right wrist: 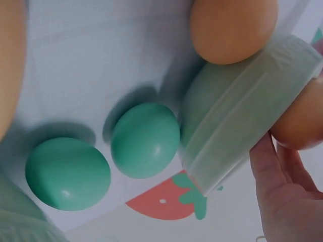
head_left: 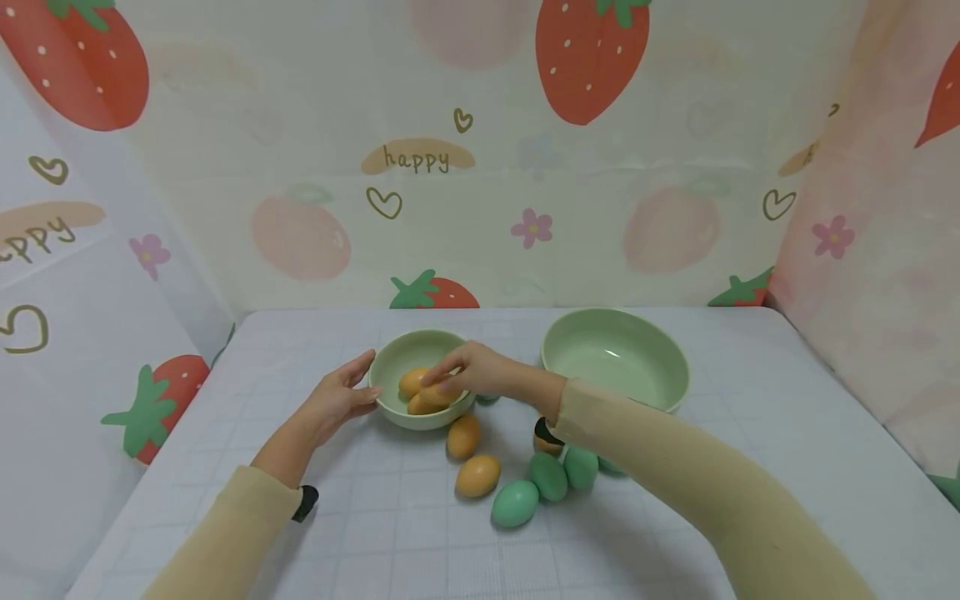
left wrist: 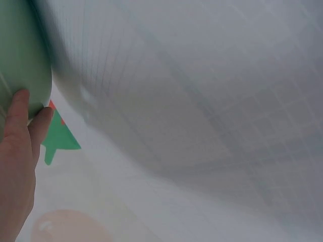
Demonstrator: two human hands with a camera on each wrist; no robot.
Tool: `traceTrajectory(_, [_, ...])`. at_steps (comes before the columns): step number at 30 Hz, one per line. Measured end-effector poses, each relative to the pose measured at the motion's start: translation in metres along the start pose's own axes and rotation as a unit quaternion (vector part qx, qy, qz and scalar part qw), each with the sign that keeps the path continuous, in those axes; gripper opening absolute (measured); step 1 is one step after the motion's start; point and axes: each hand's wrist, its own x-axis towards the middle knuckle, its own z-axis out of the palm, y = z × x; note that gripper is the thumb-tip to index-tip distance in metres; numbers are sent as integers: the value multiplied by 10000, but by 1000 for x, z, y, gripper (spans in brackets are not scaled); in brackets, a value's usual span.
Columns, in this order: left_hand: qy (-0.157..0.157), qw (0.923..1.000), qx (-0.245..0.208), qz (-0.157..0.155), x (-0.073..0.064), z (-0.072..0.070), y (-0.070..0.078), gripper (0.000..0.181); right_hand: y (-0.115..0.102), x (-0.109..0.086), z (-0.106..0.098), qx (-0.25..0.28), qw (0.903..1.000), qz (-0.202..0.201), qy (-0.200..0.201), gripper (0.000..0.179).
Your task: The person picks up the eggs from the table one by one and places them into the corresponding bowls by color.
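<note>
Inside the small green bowl [head_left: 422, 423], my right hand [head_left: 480, 371] pinches one of three orange eggs [head_left: 435, 396], its long axis roughly sideways; my left hand [head_left: 335, 404] grips the rim. Outside: three more, at least five green eggs [head_left: 515, 503].

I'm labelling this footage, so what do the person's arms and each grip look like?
The left sleeve and right sleeve are long, plain beige. A black piece shows at each sleeve's end. The left grip and right grip are ungloved.

Left of the frame's centre a bowl [head_left: 422, 422] holds eggs [head_left: 412, 382], another bowl [head_left: 615, 371] stands to its right, and loose eggs [head_left: 477, 477] lie on the table [head_left: 360, 533], lower centre.
</note>
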Motion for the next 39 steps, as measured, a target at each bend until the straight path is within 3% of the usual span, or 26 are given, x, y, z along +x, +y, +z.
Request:
traceTrajectory(10, [-8,10000,-31,15,-1,3,-1,73,-1,8,7,-464,9975,-176,-507,23])
traceTrajectory(18, [-5,10000,-9,24,0,3,1,73,3,16,10,-858,9948,-55,-549,24])
traceTrajectory(25, [20,10000,-39,-12,1,3,3,72,7,24,16,-1226,9900,-227,-658,22])
traceTrajectory(39, [40,10000,-27,-14,1,1,-1,72,3,23,18,-1097,9925,89,-529,26])
